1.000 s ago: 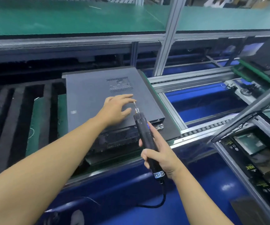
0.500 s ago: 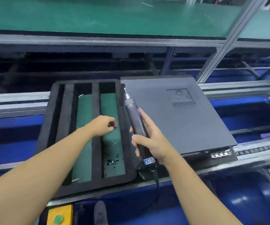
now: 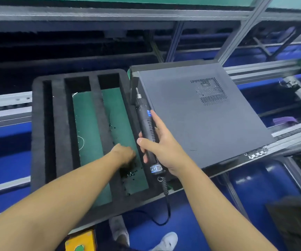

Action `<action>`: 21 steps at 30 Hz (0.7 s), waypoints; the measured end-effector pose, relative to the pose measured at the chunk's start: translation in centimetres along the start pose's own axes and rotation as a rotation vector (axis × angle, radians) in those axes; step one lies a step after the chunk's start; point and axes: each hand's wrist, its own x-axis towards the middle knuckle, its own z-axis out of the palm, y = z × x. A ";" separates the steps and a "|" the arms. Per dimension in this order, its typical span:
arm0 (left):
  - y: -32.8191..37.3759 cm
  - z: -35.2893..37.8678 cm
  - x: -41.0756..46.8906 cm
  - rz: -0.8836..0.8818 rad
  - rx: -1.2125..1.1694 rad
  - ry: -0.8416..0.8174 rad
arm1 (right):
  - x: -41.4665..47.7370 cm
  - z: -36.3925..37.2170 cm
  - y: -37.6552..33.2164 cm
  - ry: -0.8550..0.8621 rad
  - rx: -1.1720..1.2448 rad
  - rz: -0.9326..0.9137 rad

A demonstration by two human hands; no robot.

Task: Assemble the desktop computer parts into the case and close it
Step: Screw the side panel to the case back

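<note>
Head view, looking down at the conveyor line [image 3: 4,105]. The computer case [image 3: 191,127] lies flat on the right part of the line with its grey side panel on and facing up. The vent grille [image 3: 211,91] is toward its far right corner, and some rear ports [image 3: 256,153] peek out at the near right corner.

Just beside the case's left edge sits a black foam tray [image 3: 41,134] with long slots and green mat showing at the bottom of them. A small pile of black screws [image 3: 132,173] lies in the rightmost slot, toward the tray's near edge.

The left hand [image 3: 123,153] is down in that same slot, right over the screws. Its knuckles face up and the fingers are curled under, out of sight, so I honestly can't tell whether it's pinching a screw or just touching the pile.

The right hand [image 3: 161,145] is wrapped around a black electric screwdriver [image 3: 146,127], with the thumb across the front of the barrel. The bit [image 3: 137,91] points away, up along the case's left edge, over the seam between tray and case. Its cable [image 3: 168,205] hangs off the near edge of the line.

On the floor side there's a yellow box with a green button [image 3: 84,238] and a pair of pale shoes [image 3: 167,240].
</note>
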 end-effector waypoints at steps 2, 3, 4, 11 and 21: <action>0.8 0.3 0.6 -0.020 -0.021 -0.020 | 0.3 0.0 0.1 -0.005 0.013 -0.022; 1.2 0.3 0.8 -0.025 -0.025 -0.026 | 0.3 0.0 0.2 -0.008 0.026 -0.028; 1.6 0.4 0.9 -0.031 -0.018 -0.028 | 0.4 -0.1 0.3 -0.008 0.041 -0.032; 2.3 1.9 1.6 -0.050 0.046 -0.021 | 0.4 -0.7 0.6 -0.013 0.109 -0.030; 2.5 2.1 1.6 -0.109 -0.082 -0.006 | 0.1 -0.9 0.5 -0.041 0.122 -0.023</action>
